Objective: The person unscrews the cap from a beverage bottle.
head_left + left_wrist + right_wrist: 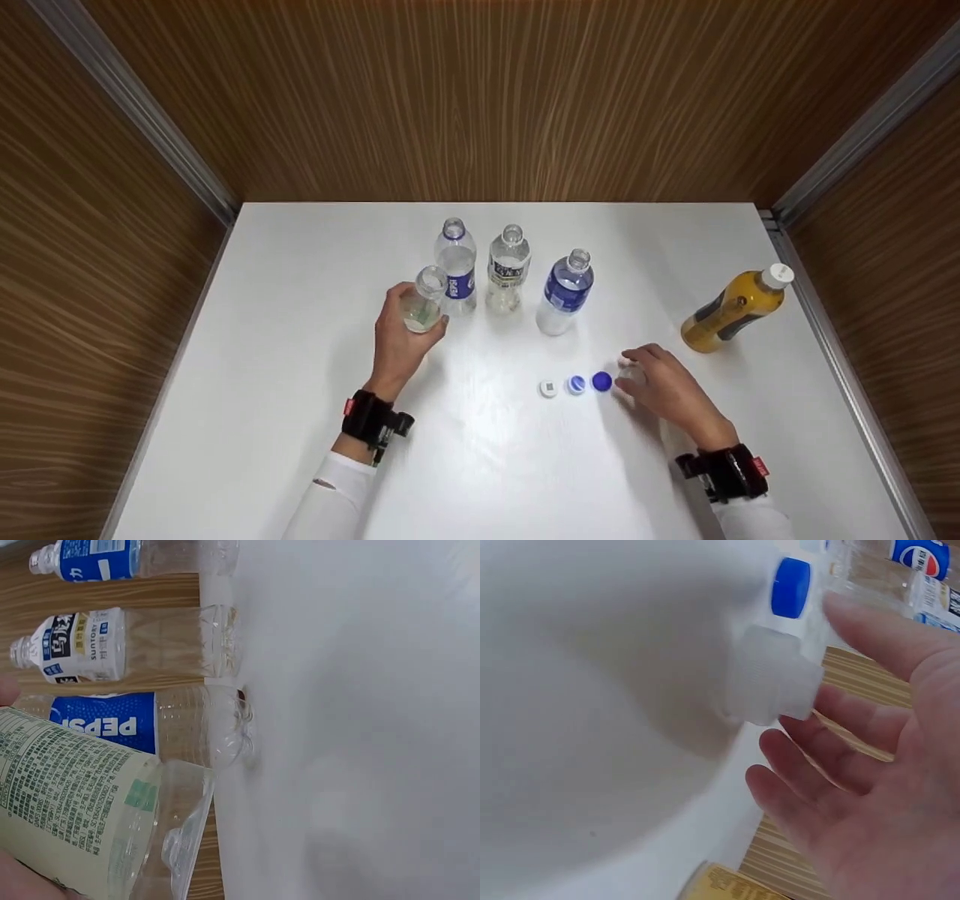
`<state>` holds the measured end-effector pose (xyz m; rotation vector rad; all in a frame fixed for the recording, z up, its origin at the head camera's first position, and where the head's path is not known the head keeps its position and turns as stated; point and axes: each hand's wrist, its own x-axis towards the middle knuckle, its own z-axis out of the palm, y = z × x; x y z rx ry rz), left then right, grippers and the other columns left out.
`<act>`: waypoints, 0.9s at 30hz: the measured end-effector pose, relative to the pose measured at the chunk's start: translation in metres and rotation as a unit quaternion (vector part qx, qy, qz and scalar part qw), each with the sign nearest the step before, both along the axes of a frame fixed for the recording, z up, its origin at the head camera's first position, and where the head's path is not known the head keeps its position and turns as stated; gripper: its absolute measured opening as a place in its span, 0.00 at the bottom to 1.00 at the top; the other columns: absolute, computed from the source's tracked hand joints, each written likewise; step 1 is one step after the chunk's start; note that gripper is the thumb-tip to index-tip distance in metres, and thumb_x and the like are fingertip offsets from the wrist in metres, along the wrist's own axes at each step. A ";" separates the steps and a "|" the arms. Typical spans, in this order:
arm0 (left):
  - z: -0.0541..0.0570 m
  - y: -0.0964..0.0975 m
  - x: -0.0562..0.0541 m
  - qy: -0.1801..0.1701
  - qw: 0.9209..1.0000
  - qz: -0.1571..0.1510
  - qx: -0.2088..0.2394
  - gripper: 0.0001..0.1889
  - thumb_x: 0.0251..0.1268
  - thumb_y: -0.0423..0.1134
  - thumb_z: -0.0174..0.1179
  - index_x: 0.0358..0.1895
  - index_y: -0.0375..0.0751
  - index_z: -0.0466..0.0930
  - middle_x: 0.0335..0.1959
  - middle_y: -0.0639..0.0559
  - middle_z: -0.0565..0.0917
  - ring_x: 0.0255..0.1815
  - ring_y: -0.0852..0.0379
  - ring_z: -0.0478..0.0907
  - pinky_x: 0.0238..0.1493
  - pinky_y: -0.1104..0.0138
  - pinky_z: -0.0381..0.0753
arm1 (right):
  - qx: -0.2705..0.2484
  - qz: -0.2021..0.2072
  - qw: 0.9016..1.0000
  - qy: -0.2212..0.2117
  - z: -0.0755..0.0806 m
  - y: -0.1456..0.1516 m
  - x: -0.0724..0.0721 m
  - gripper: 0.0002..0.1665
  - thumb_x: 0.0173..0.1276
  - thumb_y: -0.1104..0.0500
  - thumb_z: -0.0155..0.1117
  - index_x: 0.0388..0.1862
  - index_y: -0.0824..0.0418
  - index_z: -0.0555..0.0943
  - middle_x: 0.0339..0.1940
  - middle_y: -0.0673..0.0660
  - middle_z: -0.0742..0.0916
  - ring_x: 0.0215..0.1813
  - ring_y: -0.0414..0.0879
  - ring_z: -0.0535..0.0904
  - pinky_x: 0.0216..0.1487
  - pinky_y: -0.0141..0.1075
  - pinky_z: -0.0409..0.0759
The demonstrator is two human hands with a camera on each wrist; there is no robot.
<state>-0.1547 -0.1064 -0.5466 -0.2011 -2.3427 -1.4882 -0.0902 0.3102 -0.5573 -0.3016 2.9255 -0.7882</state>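
My left hand (399, 349) grips an uncapped clear bottle (82, 799) with a pale, printed label, tilted and held up beside the Pepsi bottle (455, 262). On the right, my right hand (667, 386) is low over the table, thumb and fingers spread around a translucent white cap (769, 679). The index and middle fingertips are right behind that cap, while the thumb stands apart from it. A dark blue cap (601, 381), a blue-and-white cap (576, 385) and a white cap (548, 388) lie in a row to its left.
An uncapped bottle with a white label (508, 270) and an uncapped blue-labelled bottle (566, 289) stand right of the Pepsi bottle. A yellow-orange bottle with a white cap (735, 309) stands at the right. Wood-grain panels (480, 105) enclose the white table (262, 375) at back and sides.
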 end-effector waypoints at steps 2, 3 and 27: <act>0.001 -0.003 -0.004 -0.004 1.000 0.011 0.025 0.36 0.54 0.36 0.77 0.65 0.35 0.68 0.61 0.38 0.77 0.62 0.41 0.75 0.64 0.45 0.73 | -0.005 -0.011 1.000 0.006 0.004 0.000 0.001 0.26 0.70 0.59 0.72 0.62 0.69 0.80 0.57 0.65 0.82 0.60 0.63 0.79 0.62 0.58 0.78; 0.001 -0.005 -0.006 -0.005 0.999 0.018 0.036 0.37 0.54 0.36 0.77 0.65 0.35 0.68 0.61 0.39 0.76 0.62 0.41 0.75 0.65 0.45 0.72 | -0.006 -0.014 1.000 0.012 0.006 0.000 0.001 0.24 0.71 0.59 0.71 0.62 0.69 0.81 0.57 0.65 0.82 0.61 0.63 0.79 0.62 0.58 0.78; -0.003 -0.026 -0.053 -0.067 0.984 0.106 0.125 0.43 0.55 0.45 0.78 0.69 0.39 0.62 0.66 0.35 0.75 0.65 0.41 0.75 0.67 0.46 0.71 | -0.022 -0.019 0.993 0.113 0.007 0.003 0.003 0.18 0.70 0.64 0.70 0.57 0.67 0.83 0.55 0.63 0.84 0.59 0.61 0.79 0.58 0.57 0.79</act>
